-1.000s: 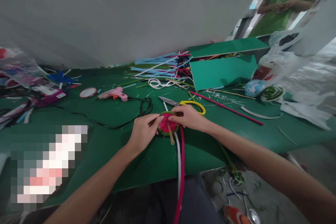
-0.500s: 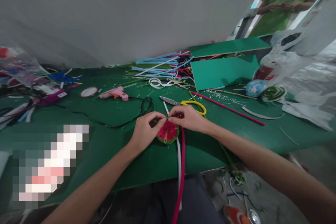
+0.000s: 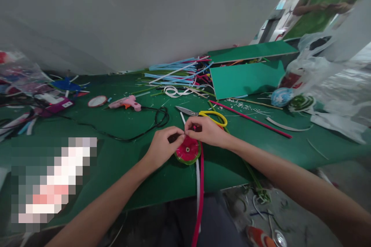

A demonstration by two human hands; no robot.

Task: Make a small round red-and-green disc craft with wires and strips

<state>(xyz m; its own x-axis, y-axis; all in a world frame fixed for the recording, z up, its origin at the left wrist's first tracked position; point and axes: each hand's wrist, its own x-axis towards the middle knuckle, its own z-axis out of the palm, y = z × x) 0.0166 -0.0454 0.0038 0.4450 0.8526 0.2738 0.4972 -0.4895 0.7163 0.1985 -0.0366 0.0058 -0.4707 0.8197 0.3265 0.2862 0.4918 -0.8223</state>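
Here, the left hand (image 3: 165, 143) and right hand (image 3: 209, 132) each pinch, thumb against forefinger, at the far edge of the green-rimmed red disc (image 3: 189, 156). Most of the disc lies on the near side of the fingertips, with the yellow-handled scissors (image 3: 197, 114) beyond, to the right.

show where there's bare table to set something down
Bare table left of the left hand, in front of the black cable; another patch between right forearm and pink rod. Crowded farther back: scissors, blue strips.
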